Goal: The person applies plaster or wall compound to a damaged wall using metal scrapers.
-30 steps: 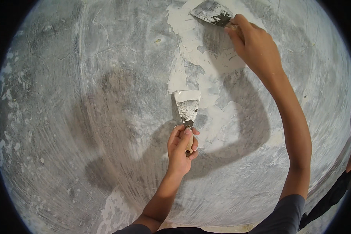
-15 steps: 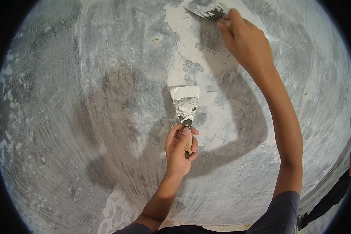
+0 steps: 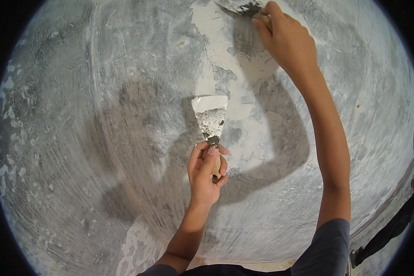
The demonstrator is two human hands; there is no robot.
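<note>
While right hand (image 3: 290,43) has dragged its clenched putty knife (image 3: 241,6) farther up the wall (image 3: 78,138), left hand (image 3: 207,172) still grips loaded scraper (image 3: 210,117).

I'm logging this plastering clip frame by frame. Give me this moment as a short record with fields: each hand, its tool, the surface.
left hand: closed around the wooden handle of a putty knife, blade up, loaded with white putty
right hand: raised, holding a second putty knife at the top edge
surface: grey wall with a white putty patch between the two blades
shadows: arms' shadows fall on the wall
</note>
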